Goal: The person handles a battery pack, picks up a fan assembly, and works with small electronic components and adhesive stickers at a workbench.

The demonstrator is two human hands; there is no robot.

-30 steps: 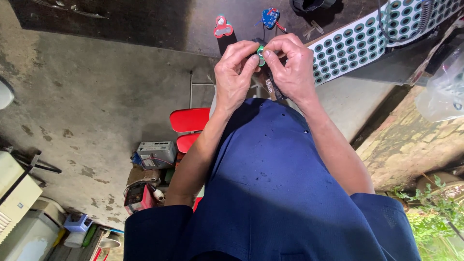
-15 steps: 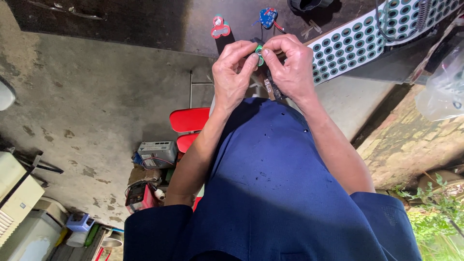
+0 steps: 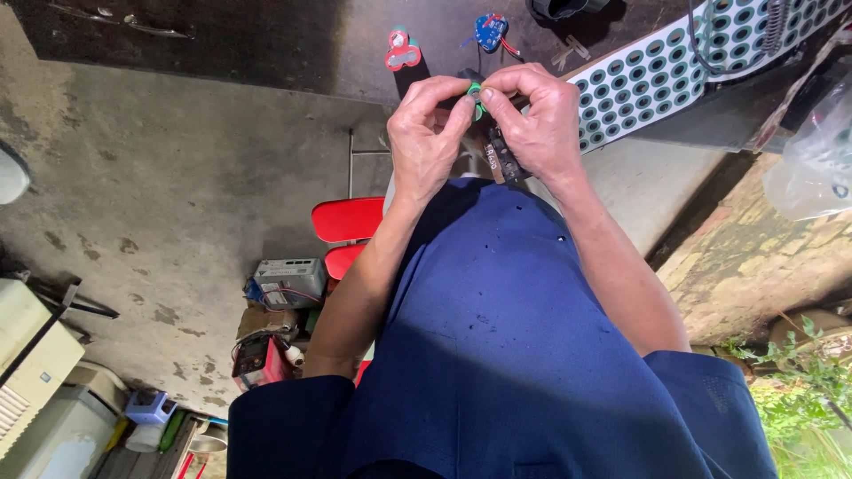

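A small green part sits pinched between the left hand and right hand, mostly covered by fingertips, its shape impossible to tell. A dark block beneath the right hand shows only one edge. The sheet of ring stickers (white with teal circles) runs off the top edge, and a clear plastic bag is cut off at the right edge.

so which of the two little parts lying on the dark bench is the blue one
The right-hand one, the blue part with red wires. The other part, to its left, is pinkish red. Both lie just beyond the hands.
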